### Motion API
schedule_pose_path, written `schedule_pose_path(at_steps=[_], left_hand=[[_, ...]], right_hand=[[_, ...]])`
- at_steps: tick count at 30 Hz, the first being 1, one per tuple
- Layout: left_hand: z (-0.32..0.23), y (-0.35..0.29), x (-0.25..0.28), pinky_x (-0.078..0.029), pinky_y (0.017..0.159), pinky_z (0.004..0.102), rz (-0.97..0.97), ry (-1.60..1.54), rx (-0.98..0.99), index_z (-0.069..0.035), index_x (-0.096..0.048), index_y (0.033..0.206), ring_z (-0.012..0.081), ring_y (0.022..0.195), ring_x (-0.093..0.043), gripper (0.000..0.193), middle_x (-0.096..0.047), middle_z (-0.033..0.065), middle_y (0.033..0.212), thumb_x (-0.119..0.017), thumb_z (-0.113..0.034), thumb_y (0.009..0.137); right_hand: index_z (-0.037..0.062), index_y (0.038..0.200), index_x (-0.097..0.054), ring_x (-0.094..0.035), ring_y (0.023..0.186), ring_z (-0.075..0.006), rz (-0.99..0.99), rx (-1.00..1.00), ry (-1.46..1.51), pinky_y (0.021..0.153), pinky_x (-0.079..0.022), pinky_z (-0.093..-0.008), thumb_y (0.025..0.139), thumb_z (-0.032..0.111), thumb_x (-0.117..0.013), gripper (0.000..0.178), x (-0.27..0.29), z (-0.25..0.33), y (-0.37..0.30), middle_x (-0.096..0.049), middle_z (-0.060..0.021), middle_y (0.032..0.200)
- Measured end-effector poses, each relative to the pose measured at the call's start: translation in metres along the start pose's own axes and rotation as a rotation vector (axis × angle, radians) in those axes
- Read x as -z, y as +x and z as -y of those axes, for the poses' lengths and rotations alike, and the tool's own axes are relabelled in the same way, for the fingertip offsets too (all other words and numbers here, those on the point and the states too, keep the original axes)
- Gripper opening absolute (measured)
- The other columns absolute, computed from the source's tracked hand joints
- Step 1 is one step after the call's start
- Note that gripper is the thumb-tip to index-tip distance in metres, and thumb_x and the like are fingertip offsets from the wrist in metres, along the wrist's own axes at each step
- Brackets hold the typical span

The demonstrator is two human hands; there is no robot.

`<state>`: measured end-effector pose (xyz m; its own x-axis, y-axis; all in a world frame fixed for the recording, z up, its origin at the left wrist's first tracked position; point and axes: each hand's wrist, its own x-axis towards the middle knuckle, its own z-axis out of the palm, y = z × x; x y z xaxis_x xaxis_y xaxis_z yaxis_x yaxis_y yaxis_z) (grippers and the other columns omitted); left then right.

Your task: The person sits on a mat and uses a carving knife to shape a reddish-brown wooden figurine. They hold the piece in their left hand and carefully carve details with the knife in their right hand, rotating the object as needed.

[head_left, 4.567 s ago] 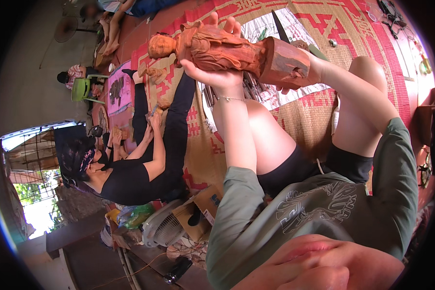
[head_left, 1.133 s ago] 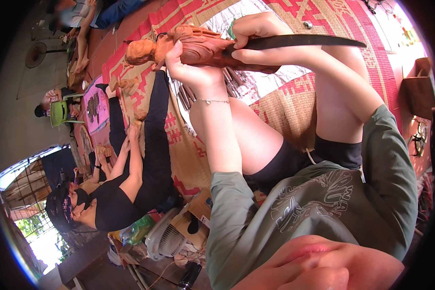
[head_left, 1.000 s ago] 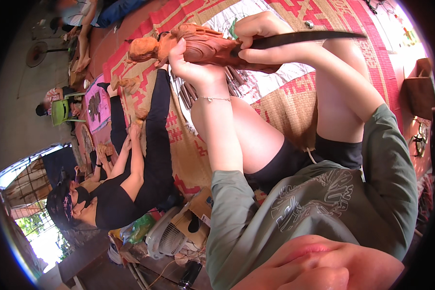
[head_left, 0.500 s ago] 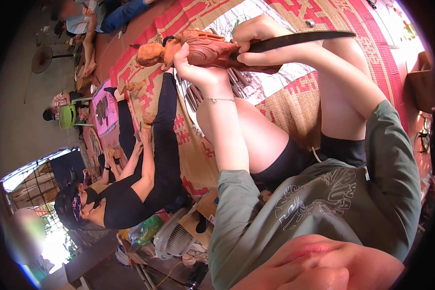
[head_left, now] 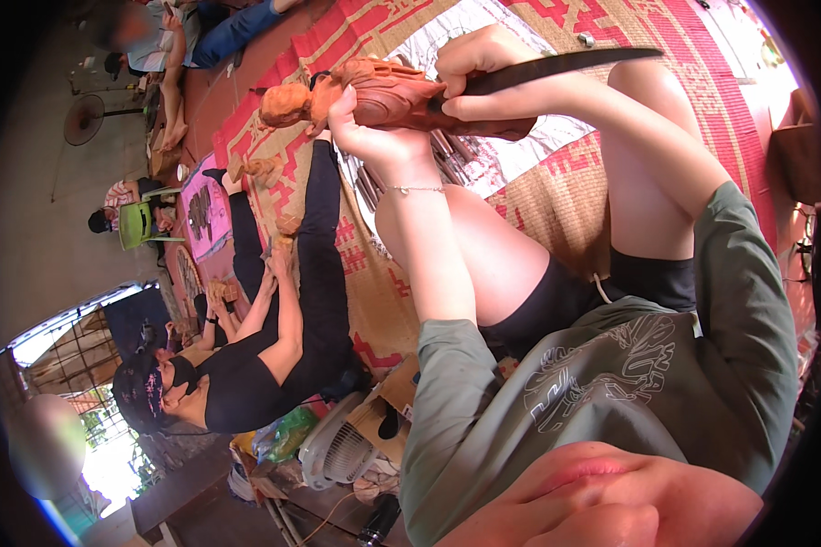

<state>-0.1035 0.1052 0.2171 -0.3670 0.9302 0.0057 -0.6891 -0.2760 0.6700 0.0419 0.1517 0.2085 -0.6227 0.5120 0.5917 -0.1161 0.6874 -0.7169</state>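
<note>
A reddish-brown carved wooden figurine [head_left: 388,93] lies sideways above my lap, its paler rounded head pointing left. My left hand [head_left: 374,137] is closed round its middle from below, thumb up along its side. My right hand [head_left: 483,73] is closed on a long dark tapered tool [head_left: 566,68], whose pointed end sticks out to the right past my forearm. The tool's other end meets the figurine's lower part, and my right fingers press close to the wood there. Beneath, several slim carving tools [head_left: 447,157] lie on a white patterned cloth [head_left: 529,169], partly hidden by my arm.
I sit on a red and tan woven mat [head_left: 566,214]. To my left a co-worker in black [head_left: 246,378] works on a small wooden carving [head_left: 287,225]; another carving [head_left: 263,170] lies beyond. A fan [head_left: 337,451] and a cardboard box [head_left: 383,415] stand at lower left.
The dark tool has shifted slightly left and its pointed end has risen a little, with my right hand moving along. The figurine stays in my left hand; the whole view has shifted slightly.
</note>
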Motion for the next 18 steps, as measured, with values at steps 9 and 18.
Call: schedule_pose_path(at_steps=[9,18], left_hand=[[0.001,0.006,0.014,-0.047,0.076,0.0422,0.025,0.047,0.008,0.002,-0.048,0.101,0.0297,0.084,-0.056,0.046,-0.055,0.0167,0.09,-0.048,-0.033,0.07],[-0.001,0.007,0.013,-0.047,0.076,0.0408,0.058,0.001,0.076,-0.001,-0.049,0.099,0.0272,0.085,-0.056,0.04,-0.055,0.0139,0.092,-0.051,-0.027,0.069]], right_hand=[[-0.0005,0.055,-0.04,-0.037,0.047,-0.0097,-0.009,-0.12,0.082,0.044,-0.031,-0.0287,0.067,0.008,-0.056,0.021,-0.001,0.001,-0.006,-0.037,-0.0034,0.049],[-0.0009,0.057,-0.044,-0.039,0.048,-0.0091,-0.023,-0.129,0.056,0.045,-0.033,-0.0276,0.068,0.011,-0.06,0.023,0.003,0.006,-0.003,-0.038,-0.0034,0.049]])
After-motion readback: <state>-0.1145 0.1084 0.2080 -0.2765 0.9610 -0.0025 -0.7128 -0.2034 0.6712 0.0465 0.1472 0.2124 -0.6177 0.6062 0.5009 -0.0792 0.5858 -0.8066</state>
